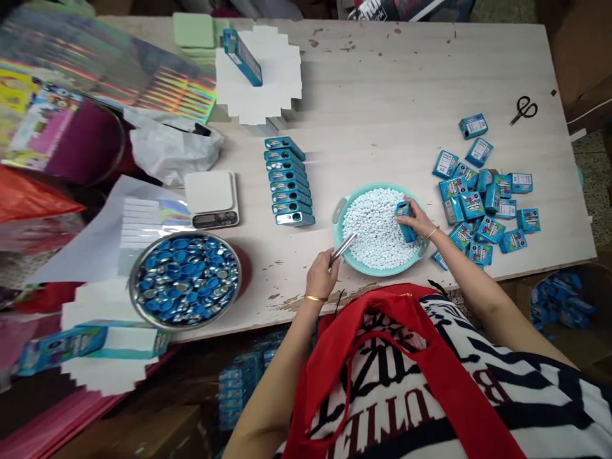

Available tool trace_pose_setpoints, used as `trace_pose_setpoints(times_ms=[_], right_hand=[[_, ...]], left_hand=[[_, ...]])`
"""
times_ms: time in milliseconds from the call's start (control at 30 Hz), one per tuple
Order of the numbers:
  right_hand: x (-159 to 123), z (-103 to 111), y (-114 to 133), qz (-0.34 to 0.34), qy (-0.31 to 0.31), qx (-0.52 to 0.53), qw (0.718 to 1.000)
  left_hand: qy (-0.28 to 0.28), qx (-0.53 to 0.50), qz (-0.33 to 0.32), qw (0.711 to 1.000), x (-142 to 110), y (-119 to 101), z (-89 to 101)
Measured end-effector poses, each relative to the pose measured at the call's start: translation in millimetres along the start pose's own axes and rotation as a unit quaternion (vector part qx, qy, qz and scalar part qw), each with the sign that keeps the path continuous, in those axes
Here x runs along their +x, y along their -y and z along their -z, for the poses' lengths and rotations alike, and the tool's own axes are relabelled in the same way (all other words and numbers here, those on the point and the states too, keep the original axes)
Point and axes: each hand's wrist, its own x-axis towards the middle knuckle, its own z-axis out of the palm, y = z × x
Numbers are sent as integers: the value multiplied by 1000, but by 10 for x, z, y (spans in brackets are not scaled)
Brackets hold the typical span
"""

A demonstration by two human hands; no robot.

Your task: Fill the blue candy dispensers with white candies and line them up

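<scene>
My left hand (322,277) is closed around a slim silver metal utensil (343,249), whose far end reaches over the rim of a mint-green bowl (340,213). Small white candies (373,220) fill that bowl. Above the candies on its right side, my right hand (417,220) grips a small blue candy box (406,228) with a dark opening at its upper end. To the left of the bowl stands a row of similar blue boxes (291,188), one behind another; white candies show in the opening of at least one. Many more blue boxes (473,205) lie in a loose heap at the right.
A metal bowl (135,294) of blue and silver caps stands at left, near a kitchen scale (211,194). One blue box (243,58) stands on stacked white card (282,76). Black scissors (524,109) lie far right. Below the right edge is a carton of blue boxes (561,303).
</scene>
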Motion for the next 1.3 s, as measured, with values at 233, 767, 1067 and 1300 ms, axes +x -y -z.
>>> trace_pose_setpoints(times_ms=[233, 767, 1067, 1300], right_hand=[[-181, -578, 311, -112, 33, 103, 988], [-1345, 296, 116, -116, -48, 232, 965], [-1155, 416, 195, 41, -106, 2, 993], [-917, 433, 244, 175, -114, -179, 961]], left_hand=[[149, 156, 31, 976, -69, -410, -110], [91, 37, 9, 995, 682, -684, -1082], [85, -33, -22, 996, 674, -706, -829], [71, -68, -158, 983, 635, -928, -10]])
